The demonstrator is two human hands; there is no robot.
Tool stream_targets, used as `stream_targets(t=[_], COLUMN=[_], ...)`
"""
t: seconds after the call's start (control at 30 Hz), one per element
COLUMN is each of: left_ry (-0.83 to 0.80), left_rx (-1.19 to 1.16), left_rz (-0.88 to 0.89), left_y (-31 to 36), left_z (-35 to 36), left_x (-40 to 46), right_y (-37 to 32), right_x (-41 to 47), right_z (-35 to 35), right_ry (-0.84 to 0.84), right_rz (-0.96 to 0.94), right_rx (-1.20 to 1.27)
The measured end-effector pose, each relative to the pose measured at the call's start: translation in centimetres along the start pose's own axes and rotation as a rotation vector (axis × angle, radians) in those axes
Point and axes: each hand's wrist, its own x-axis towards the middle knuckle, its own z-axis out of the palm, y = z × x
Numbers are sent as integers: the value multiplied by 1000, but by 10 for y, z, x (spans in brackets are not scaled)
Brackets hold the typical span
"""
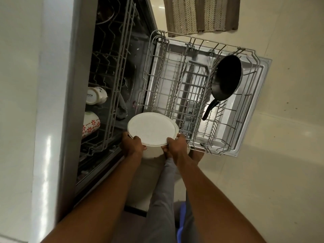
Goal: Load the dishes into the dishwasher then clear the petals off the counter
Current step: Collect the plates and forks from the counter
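Observation:
A small stack of white plates (151, 128) is held flat above the near left corner of the pulled-out lower rack (177, 81). My left hand (132, 144) grips the stack's near left rim, thumb on top. My right hand (176, 143) grips the near right rim the same way. A black frying pan (226, 78) leans on edge in the rack's right side, handle pointing toward me. The upper rack (112, 71) inside the dishwasher holds a white mug (95, 97) and a flower-patterned cup (90, 122).
The open dishwasher door (257, 74) lies flat over the floor under the rack. The white counter edge (45, 120) runs down the left. A striped mat (201, 14) lies on the floor beyond the door. My legs stand just before the door.

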Motion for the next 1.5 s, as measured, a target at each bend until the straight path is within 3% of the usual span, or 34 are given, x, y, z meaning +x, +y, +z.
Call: stream_targets(t=[0.6, 0.9, 1.27, 1.4, 1.5], left_ry=[-110, -231, -277, -254, -335], left_rx=[8, -28, 14, 29, 51], left_rz=[-133, -183, -132, -89, -70], left_y=[7, 20, 28, 29, 31], left_z=[29, 38, 26, 14, 1], left_x=[22, 21, 22, 0, -33], right_y=[-1, -7, -12, -2, 4], right_x=[24, 36, 28, 16, -10], right_z=[-8, -3, -19, -36, -54], right_ry=[72, -10, -61, -65, -56], right_rz=[-83, 33, -24, -76, -130], right_rx=[75, 195, 132, 27, -73])
